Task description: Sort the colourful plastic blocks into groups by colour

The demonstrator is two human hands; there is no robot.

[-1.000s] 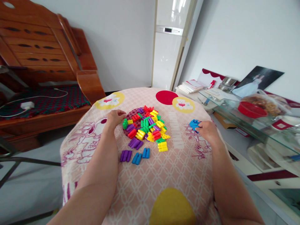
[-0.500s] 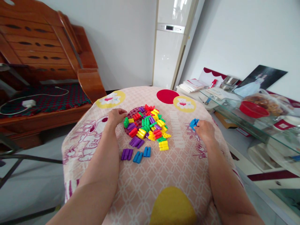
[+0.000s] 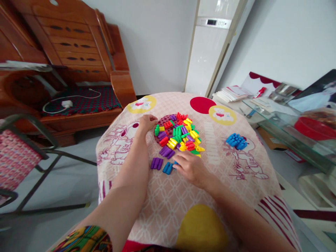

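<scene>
My left hand (image 3: 147, 123) rests on the cloth at the left edge of a pile of coloured plastic pieces (image 3: 178, 132), near a green piece (image 3: 156, 130). Its fingers are loosely bent, with nothing seen in them. My right hand (image 3: 191, 168) is at the near side of the pile, its fingertips closed on a small blue plastic piece (image 3: 175, 162) that they mostly cover. Beside it lie another blue piece (image 3: 167, 168) and a purple piece (image 3: 156, 163). A separate group of blue pieces (image 3: 236, 141) sits to the right.
The round table wears a pink patterned tablecloth (image 3: 162, 210). A wooden bench (image 3: 78, 52) stands behind on the left, with a woven chair (image 3: 18, 161) nearer. On the right is a glass shelf (image 3: 283, 129) with a red bowl (image 3: 315, 126). A tall white cabinet-like unit (image 3: 207, 52) stands at the back.
My right hand has moved left from the blue group to the blue pieces by the pile, leaving the group on the cloth. My left hand stays by the pile. The view has swung left.
</scene>
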